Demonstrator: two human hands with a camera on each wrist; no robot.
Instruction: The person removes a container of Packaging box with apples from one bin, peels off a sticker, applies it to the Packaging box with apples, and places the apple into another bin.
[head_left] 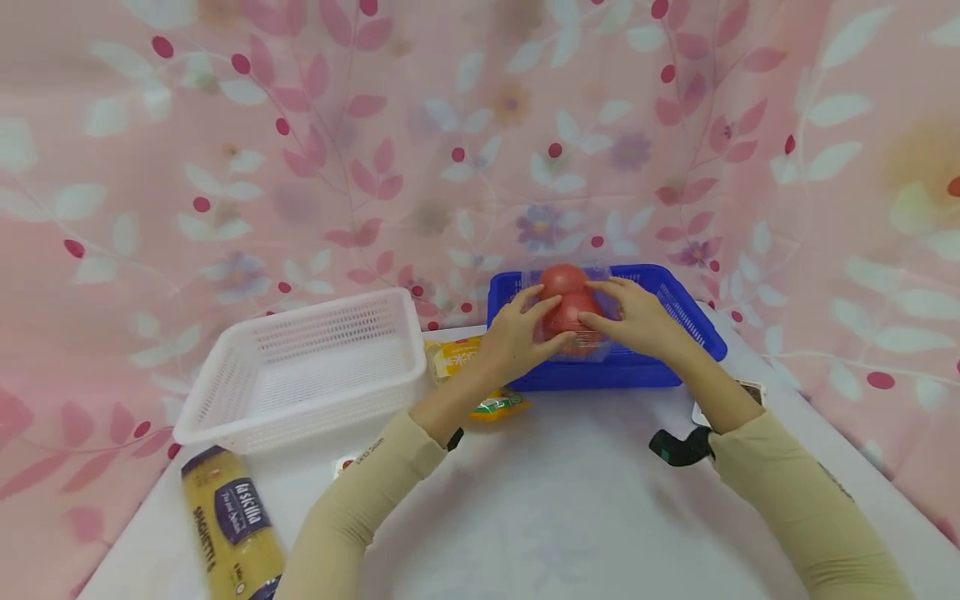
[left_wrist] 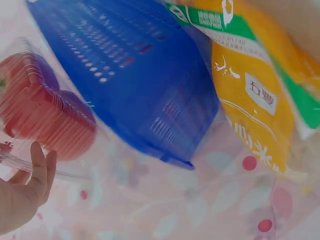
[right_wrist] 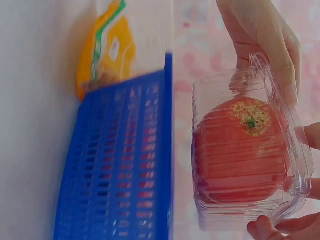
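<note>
Both hands hold a clear plastic box [right_wrist: 215,220] above the blue basket [head_left: 592,375], one on each side of it. Two large red tomatoes [head_left: 564,312] show inside. Thumb and fingers of the left hand [head_left: 517,337] grip the box's left edge. On the other side the right hand [head_left: 641,321] pinches the rim with its fingertips. In the right wrist view, a gap separates the box from the blue basket's rim, and one tomato [right_wrist: 240,160] shows a green stem spot with a rough yellowish patch.
Left of the blue basket lie yellow-and-green bags [left_wrist: 255,95]. A white basket [head_left: 300,442] stands farther left, with a spaghetti pack [head_left: 232,525] in front of it. A small white-edged item [head_left: 752,389] lies partly hidden by the right forearm. Patterned pink cloth [head_left: 450,125] hangs behind.
</note>
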